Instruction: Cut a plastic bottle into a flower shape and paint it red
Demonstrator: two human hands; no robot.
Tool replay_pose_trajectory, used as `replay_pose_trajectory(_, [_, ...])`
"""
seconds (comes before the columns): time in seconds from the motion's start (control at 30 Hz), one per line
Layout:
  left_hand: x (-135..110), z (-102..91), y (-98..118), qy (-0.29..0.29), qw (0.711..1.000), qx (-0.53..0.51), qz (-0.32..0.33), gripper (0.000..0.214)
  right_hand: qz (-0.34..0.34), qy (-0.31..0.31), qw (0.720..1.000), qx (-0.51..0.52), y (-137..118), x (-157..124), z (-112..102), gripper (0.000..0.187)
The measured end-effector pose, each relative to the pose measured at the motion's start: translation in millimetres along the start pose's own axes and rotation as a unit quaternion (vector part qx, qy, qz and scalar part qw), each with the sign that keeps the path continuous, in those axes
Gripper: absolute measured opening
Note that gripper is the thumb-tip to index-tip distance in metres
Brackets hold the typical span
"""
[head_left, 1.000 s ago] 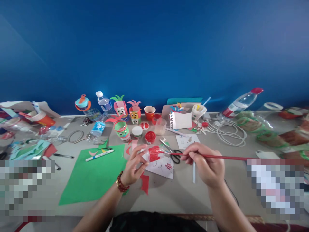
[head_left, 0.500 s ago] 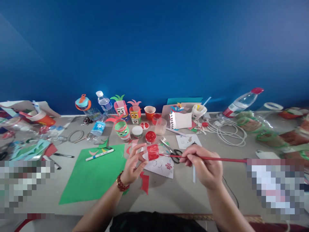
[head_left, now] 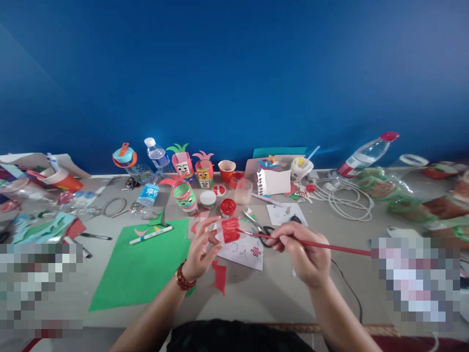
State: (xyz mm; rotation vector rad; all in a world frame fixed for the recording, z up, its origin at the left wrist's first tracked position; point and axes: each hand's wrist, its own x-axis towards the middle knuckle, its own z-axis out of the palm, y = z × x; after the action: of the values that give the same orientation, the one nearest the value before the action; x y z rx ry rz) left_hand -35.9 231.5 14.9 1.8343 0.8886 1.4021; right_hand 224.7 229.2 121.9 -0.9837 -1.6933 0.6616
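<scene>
Between the fingertips of my left hand (head_left: 198, 252) is a small whitish piece with a broad patch of wet-looking red paint (head_left: 230, 230); whether it is paper or plastic I cannot tell. My right hand (head_left: 308, 254) pinches a long red-handled paintbrush (head_left: 344, 249). Its bristle end touches the right side of the red patch. Under the piece lies a white paper (head_left: 240, 253) with pen marks and a red knot-like design. An open jar of red paint (head_left: 227, 208) stands just behind. Scissors (head_left: 268, 235) rest partly behind my right hand's fingers.
A green sheet (head_left: 146, 266) with a white marker (head_left: 151, 235) lies left. Decorated face cups (head_left: 185, 198), a white-lidded jar (head_left: 208, 199) and a translucent cup (head_left: 243, 191) stand behind. Coiled white cable (head_left: 350, 200) and a red-capped bottle (head_left: 366, 155) are at right.
My right hand has shifted slightly left, and the brush tip has moved left and up onto the red patch. The brush handle now slopes down more to the right. My left hand barely moves.
</scene>
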Motion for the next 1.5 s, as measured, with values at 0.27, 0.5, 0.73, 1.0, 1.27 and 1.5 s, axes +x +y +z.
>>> replay_pose_trajectory(0.27, [1.2, -0.2, 2.1, 0.009, 0.999, 0.030, -0.006, 0.013, -0.004, 0.006, 1.000, 0.003, 2.1, -0.5, 0.6, 0.023])
replay_pose_trajectory(0.5, [0.6, -0.1, 0.9, 0.011, 1.000, 0.014, -0.006, 0.012, -0.017, 0.021, 1.000, -0.014, 1.1, 0.2, -0.3, 0.023])
replay_pose_trajectory(0.73, [1.4, -0.7, 1.6, 0.014, 0.999, 0.039, 0.010, 0.011, -0.029, 0.029, 0.999, -0.019, -1.0, 0.9, 0.7, 0.023])
replay_pose_trajectory(1.0, [2.8, -0.9, 4.8, 0.020, 0.998, 0.060, 0.002, 0.014, -0.031, 0.033, 0.999, -0.031, -1.7, 0.3, 0.7, 0.023])
replay_pose_trajectory(1.27, [0.6, 0.1, 1.7, 0.015, 0.999, 0.029, -0.002, 0.012, -0.038, 0.029, 0.998, -0.036, -3.6, 0.3, 0.0, 0.024])
replay_pose_trajectory(1.5, [2.1, -0.9, 5.3, 0.025, 0.997, 0.074, 0.008, 0.014, -0.048, 0.018, 0.998, -0.045, -4.4, 1.2, 1.0, 0.024])
